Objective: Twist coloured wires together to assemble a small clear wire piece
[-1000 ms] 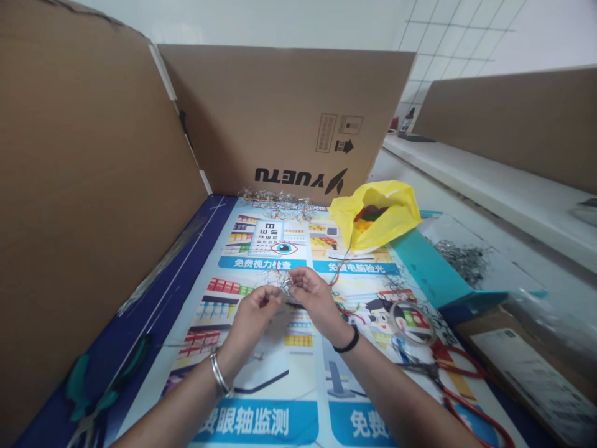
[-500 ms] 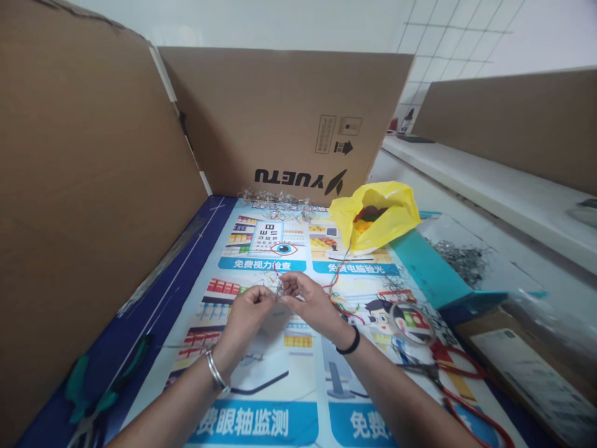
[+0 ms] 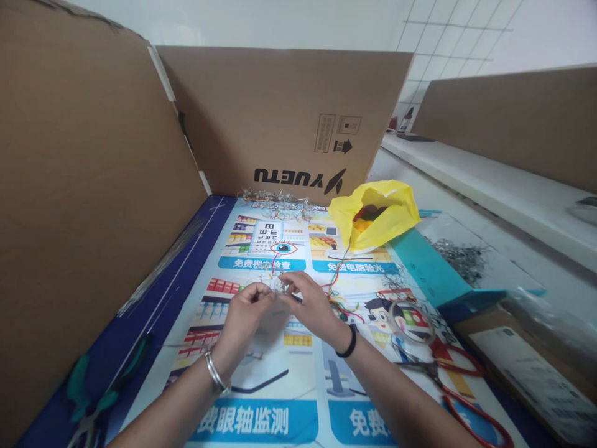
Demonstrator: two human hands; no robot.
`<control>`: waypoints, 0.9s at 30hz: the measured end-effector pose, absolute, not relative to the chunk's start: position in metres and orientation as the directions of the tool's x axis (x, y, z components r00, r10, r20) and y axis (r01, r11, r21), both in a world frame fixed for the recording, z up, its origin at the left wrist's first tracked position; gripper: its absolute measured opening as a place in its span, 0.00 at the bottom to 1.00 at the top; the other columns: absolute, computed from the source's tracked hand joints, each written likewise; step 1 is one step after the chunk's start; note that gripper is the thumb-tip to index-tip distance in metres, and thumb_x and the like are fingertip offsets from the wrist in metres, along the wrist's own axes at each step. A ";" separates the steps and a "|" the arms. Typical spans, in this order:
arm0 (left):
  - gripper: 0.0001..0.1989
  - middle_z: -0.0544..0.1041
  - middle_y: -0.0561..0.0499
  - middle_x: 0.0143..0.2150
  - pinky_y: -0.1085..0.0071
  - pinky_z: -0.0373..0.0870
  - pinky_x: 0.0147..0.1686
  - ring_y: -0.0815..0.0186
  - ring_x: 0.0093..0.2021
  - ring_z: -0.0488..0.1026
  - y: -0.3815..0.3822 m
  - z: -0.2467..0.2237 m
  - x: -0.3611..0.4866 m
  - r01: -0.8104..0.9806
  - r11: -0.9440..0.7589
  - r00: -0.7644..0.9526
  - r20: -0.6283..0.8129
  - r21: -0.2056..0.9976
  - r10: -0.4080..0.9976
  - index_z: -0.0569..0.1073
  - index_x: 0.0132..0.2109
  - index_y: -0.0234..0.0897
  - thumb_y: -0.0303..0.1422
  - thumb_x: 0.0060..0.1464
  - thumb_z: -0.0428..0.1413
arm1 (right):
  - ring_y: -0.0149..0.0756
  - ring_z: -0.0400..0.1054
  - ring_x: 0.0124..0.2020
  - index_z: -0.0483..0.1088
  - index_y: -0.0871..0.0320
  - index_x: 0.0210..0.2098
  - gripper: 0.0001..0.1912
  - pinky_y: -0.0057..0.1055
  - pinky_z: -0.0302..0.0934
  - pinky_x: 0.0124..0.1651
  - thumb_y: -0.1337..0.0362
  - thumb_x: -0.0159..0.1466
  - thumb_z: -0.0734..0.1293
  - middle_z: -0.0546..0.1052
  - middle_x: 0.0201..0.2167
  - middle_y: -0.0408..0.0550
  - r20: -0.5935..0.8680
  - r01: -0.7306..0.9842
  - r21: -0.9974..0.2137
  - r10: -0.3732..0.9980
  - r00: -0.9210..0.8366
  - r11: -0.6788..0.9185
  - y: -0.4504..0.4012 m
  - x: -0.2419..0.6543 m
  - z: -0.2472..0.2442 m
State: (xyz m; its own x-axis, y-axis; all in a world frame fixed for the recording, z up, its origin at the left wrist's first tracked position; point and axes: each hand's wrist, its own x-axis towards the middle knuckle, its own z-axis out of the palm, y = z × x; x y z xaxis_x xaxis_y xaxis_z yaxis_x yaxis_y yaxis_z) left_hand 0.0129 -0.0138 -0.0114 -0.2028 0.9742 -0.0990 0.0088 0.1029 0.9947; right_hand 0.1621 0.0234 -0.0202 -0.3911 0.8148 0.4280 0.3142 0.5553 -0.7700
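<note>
The yellow bag sits open on the surface, with red, dark and orange things inside. In front of the bag and to its left is a small, shiny bunch of wire. The right hand pinches the bunch with its thumb and fingers. The left hand, farther left of the bag, has its thumb and finger pinched together right by the bunch; I cannot tell if a thin wire is between them. The fingers hide part of the bunch.

Colored strings run from the bag down toward the person, close to the right hand. A clear ring is in front of the bag, off to the right. Nearer the person than the ring are scissors with red handles, right beside the right forearm. Pliers with green handles are far to the left of the bag, near the person.

Behind the bag stands a big cardboard wall. More tangled wire lies left of the bag, along the wall. A pile of dark wire is right of the bag, past a blue-green flap.
</note>
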 end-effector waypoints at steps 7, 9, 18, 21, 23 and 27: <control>0.03 0.65 0.54 0.26 0.72 0.61 0.29 0.68 0.26 0.61 -0.008 -0.014 0.005 0.500 -0.087 -0.275 0.254 0.862 0.927 0.73 0.25 0.38 0.32 0.42 0.57 | 0.41 0.66 0.40 0.65 0.56 0.48 0.15 0.40 0.63 0.44 0.66 0.61 0.64 0.71 0.42 0.53 0.523 0.525 -0.501 0.724 -0.450 0.688 0.021 0.160 -0.025; 0.03 0.67 0.53 0.28 0.72 0.62 0.30 0.68 0.25 0.62 -0.008 -0.015 0.005 0.566 -0.115 -0.257 0.307 0.816 0.917 0.73 0.26 0.38 0.31 0.43 0.56 | 0.42 0.66 0.41 0.65 0.56 0.49 0.15 0.40 0.64 0.44 0.66 0.62 0.63 0.71 0.42 0.53 0.522 0.529 -0.489 0.719 -0.459 0.693 0.021 0.160 -0.026; 0.03 0.74 0.55 0.26 0.73 0.63 0.30 0.68 0.24 0.69 -0.008 -0.019 0.004 0.716 -0.054 -0.217 0.296 0.696 0.930 0.71 0.29 0.40 0.32 0.47 0.53 | 0.43 0.65 0.45 0.64 0.56 0.49 0.16 0.41 0.63 0.47 0.67 0.61 0.64 0.71 0.42 0.54 0.528 0.544 -0.437 0.694 -0.489 0.716 0.022 0.157 -0.029; 0.05 0.73 0.56 0.22 0.73 0.62 0.28 0.67 0.23 0.69 -0.008 -0.018 0.002 0.716 -0.019 -0.206 0.237 0.698 0.950 0.71 0.29 0.40 0.34 0.48 0.53 | 0.43 0.65 0.45 0.64 0.56 0.50 0.17 0.42 0.63 0.47 0.67 0.61 0.64 0.71 0.42 0.54 0.493 0.559 -0.454 0.718 -0.491 0.694 0.023 0.155 -0.030; 0.05 0.72 0.56 0.21 0.72 0.62 0.27 0.67 0.22 0.69 -0.007 -0.018 -0.001 0.700 0.022 -0.211 0.177 0.714 0.961 0.72 0.29 0.40 0.36 0.48 0.54 | 0.43 0.65 0.45 0.65 0.57 0.49 0.17 0.41 0.63 0.47 0.67 0.61 0.64 0.71 0.42 0.55 0.472 0.571 -0.463 0.734 -0.488 0.678 0.024 0.154 -0.030; 0.09 0.77 0.52 0.29 0.72 0.66 0.29 0.65 0.28 0.73 -0.002 -0.021 -0.005 0.523 0.002 -0.228 0.137 0.853 0.964 0.68 0.35 0.39 0.36 0.45 0.57 | 0.41 0.65 0.45 0.64 0.55 0.50 0.17 0.39 0.62 0.47 0.68 0.61 0.64 0.71 0.42 0.53 0.453 0.566 -0.479 0.742 -0.494 0.670 0.026 0.153 -0.032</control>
